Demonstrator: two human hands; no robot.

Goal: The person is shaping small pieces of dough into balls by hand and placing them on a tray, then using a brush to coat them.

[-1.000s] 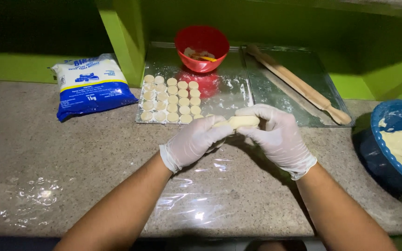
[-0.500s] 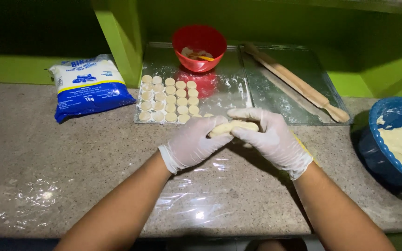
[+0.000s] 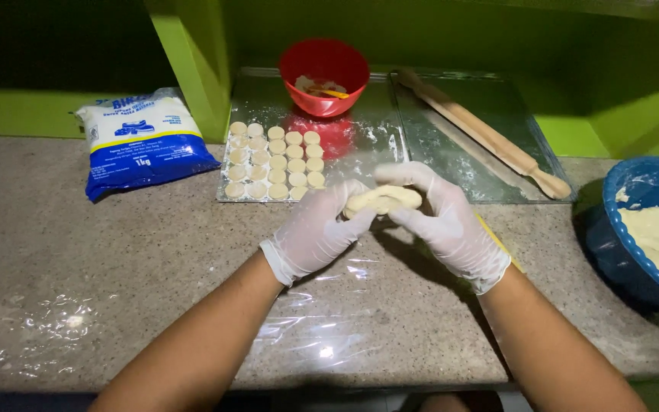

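Both my hands wear thin white gloves and meet above the stone counter. My left hand point(image 3: 316, 231) and my right hand point(image 3: 444, 217) together pinch a pale lump of dough point(image 3: 381, 201), fingers curled around its ends. Beyond them, several small round dough discs point(image 3: 274, 161) lie in rows on a floured clear sheet point(image 3: 375, 145). A clear plastic film point(image 3: 329, 320) lies on the counter under my forearms.
A red bowl point(image 3: 324, 72) with filling stands at the back. A wooden rolling pin point(image 3: 482, 131) lies diagonally on the sheet's right part. A blue basket point(image 3: 634, 229) with dough sits at the right edge. A blue-and-white flour bag point(image 3: 140, 141) lies at left.
The dough piece has gone from a short flat bar to a folded, rounder lump between my fingers. My hands have stayed in about the same place.
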